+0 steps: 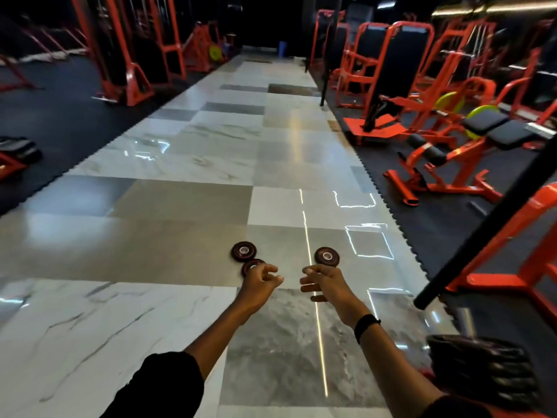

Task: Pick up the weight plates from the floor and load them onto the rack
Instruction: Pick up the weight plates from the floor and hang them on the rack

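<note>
A: Lying flat on the glossy grey-and-white marble tile floor (168,206) are three small dark round weight plates with pale centre holes. Where exactly?

B: Two sit together: the far-left plate (244,251) and, touching its near edge, a second plate (250,265) partly hidden behind the left hand (258,286). The third plate (327,256) lies apart to their right, just beyond the right hand (324,283). All three are on the tiled strip, nearer its right border with the black rubber matting (470,224).

A: And the rack?

B: At the bottom right corner a stack of dark plates (479,369) shows, blurred; what holds it I cannot tell.

A: The hands?

B: Both reach forward, arms extended, black sleeves (162,384) at the elbows, a black band (366,325) on the right wrist. Left fingers loosely curled, holding nothing. Right fingers also relaxed and half bent, holding nothing, not touching the third plate.

A: Around them?

B: Orange-red gym machines (422,116) on both sides.
</note>
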Motion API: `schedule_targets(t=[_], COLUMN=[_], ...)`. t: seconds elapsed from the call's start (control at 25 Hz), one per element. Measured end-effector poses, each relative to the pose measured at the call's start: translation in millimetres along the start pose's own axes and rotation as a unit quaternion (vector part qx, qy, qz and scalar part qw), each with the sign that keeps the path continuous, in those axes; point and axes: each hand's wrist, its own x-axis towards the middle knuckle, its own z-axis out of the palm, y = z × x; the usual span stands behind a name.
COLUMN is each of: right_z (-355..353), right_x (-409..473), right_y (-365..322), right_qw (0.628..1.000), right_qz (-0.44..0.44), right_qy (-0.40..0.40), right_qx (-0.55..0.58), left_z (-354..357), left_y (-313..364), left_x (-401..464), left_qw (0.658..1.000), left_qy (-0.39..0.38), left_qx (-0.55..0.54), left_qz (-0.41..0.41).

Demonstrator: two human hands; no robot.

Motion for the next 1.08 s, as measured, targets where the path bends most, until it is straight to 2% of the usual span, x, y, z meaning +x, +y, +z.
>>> schedule_targets(t=[0.28, 0.52, 0.8, 0.96, 1.08], right_z=[-7.1, -48.7, -157.4, -237.9, -272.0], right_x=[43.6, 104.1, 230.1, 306.4, 357.7], right_y=[-3.7, 11.8, 17.3, 4.5, -7.2], right_qw=[1.0, 0.995, 0.981, 0.974, 0.972], right_qz=[0.012, 0.032, 0.057, 0.077, 0.09], right_qy=[0.025, 0.074, 0.143, 0.181, 0.19], right_qx=[-0.012, 0.053, 0.115, 0.111, 0.103], left_z=[-2.7, 32.1, 112.2, 165.5, 185.3], left_y=[-11.3, -8.1, 29.0, 66.3, 80.8], left_x=[42.7, 110.7, 263.3, 355.3, 403.7], left_qw=[1.0, 0.999, 0.985, 0.982, 0.982], left_qy=[0.009, -0.043, -0.119, -0.124, -0.121], left_qx=[-0.014, 0.029, 0.122, 0.143, 0.144], left_qz=[-0.004, -0.01, 0.012, 0.003, -0.008])
